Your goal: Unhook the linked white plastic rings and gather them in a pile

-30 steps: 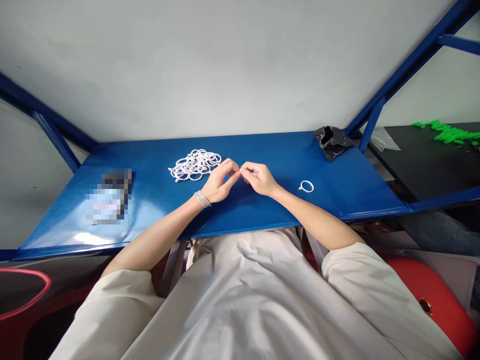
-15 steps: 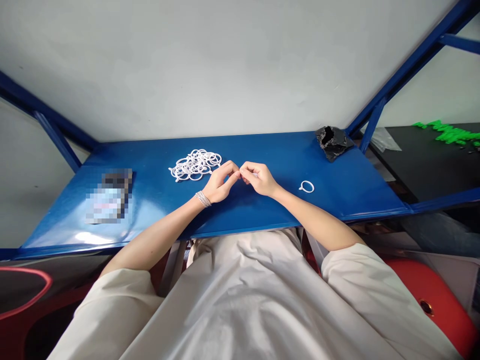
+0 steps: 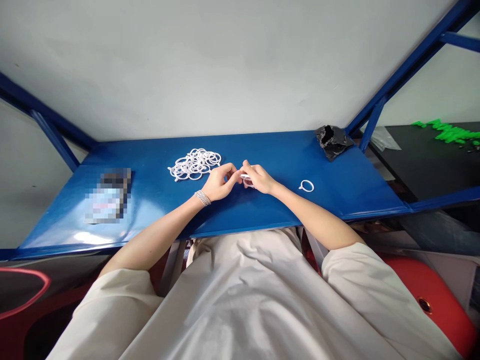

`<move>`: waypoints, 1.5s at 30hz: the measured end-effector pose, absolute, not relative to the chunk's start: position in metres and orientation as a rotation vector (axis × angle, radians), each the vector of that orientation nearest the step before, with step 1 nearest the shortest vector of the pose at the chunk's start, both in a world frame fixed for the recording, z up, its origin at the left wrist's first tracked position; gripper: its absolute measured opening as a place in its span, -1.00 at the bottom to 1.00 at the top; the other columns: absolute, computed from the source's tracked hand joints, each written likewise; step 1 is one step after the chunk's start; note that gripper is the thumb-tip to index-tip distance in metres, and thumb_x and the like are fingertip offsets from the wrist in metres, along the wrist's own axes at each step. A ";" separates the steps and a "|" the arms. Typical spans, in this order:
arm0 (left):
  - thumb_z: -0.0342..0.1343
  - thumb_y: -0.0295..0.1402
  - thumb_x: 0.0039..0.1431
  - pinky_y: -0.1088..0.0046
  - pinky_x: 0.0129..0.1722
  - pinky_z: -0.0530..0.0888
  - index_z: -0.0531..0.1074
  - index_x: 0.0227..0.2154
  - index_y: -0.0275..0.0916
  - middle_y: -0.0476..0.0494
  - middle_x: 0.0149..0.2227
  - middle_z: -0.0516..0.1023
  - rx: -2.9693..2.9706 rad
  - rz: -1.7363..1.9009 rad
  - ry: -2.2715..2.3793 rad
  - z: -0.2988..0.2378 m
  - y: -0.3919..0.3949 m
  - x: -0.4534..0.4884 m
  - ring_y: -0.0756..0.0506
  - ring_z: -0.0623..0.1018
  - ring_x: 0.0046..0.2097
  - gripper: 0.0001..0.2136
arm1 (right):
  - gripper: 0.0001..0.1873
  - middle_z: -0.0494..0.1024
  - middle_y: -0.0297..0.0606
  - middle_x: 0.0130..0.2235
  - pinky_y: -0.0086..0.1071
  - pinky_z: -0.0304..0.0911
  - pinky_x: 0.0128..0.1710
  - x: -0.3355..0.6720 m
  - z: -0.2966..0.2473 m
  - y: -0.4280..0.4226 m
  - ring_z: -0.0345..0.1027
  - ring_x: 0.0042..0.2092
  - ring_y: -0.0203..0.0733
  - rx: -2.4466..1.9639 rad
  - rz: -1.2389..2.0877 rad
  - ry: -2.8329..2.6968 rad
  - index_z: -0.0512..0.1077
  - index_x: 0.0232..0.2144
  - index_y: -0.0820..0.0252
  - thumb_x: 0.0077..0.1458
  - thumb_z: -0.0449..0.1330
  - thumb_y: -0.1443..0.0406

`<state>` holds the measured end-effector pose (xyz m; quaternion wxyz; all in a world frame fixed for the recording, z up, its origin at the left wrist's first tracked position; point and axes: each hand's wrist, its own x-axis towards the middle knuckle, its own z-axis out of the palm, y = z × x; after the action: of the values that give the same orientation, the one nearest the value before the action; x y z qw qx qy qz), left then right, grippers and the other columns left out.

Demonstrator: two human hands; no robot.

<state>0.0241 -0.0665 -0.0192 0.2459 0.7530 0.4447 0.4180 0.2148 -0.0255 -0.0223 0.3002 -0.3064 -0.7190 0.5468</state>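
My left hand and my right hand meet at the fingertips over the middle of the blue table. A white plastic ring shows between them, partly covered by my fingers. My right hand is closed around this ring. The left thumb and forefinger pinch at its left side, where the small end is hidden. Just left of my left hand lies a pile of white rings with small eyelets. One single white ring rests apart on the table, to the right of my right hand.
The blue table meets a grey wall at the back. A crumpled black plastic bag stands at the back right corner. A blurred-out flat item lies at the left. Green pieces lie on a dark surface further right.
My right hand has turned and its fingers have lifted a little, so more of the white ring shows. My left hand has stayed nearly in place.
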 end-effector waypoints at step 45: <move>0.05 -0.08 0.43 0.48 -0.52 0.24 0.46 -0.53 -0.27 0.00 -0.62 0.40 2.174 1.089 1.177 -0.035 -0.082 0.047 0.07 0.28 -0.59 -0.54 | -0.30 0.40 -0.32 -0.42 -0.37 0.29 -0.38 0.197 -0.019 -0.038 0.29 -0.38 -0.25 -0.784 1.495 -1.355 0.41 -0.38 0.11 0.19 0.13 -0.39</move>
<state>0.0471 -0.0819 -0.0352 0.2182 0.7853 0.4253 0.3935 0.1973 -0.0378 -0.0186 0.4692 -0.3197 -0.5528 0.6100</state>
